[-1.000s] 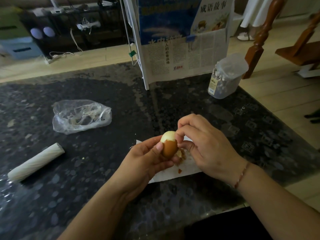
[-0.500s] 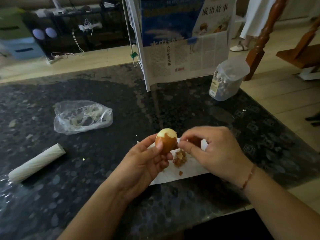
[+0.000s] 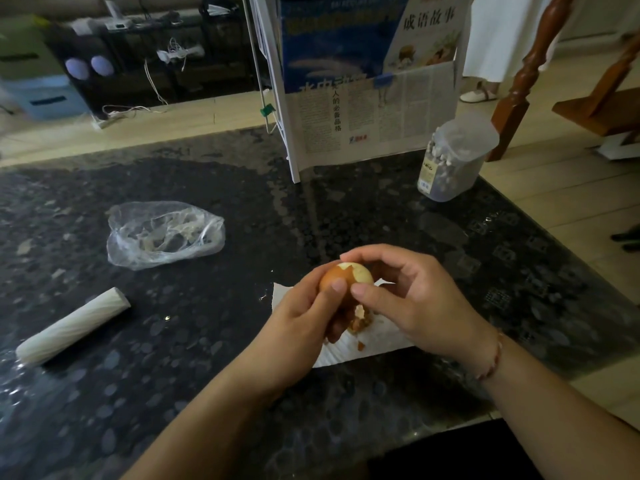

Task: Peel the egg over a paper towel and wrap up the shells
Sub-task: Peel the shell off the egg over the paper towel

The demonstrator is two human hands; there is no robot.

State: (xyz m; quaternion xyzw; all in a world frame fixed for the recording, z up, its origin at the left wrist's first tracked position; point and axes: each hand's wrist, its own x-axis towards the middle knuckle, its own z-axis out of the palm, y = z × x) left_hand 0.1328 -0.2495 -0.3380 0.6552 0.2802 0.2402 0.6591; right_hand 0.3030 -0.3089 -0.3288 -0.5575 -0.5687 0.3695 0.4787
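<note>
A white rack [image 3: 289,133] holds a booklet cover [image 3: 426,32] reading "成语故事". Below it, a newspaper [image 3: 377,112] shows a vertical headline, "人的必备品格". Other print is illegible.

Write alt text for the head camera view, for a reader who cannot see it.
Two bare hands, left hand and right hand, hold a partly peeled brown-shelled egg above a white paper towel with brown shell bits, on a dark speckled stone table. A crumpled clear plastic bag and a white roll lie to the left.

Home living room, dark stone table [image 3: 346,216], wooden floor [image 3: 571,188], newspaper rack [image 3: 374,109]
</note>
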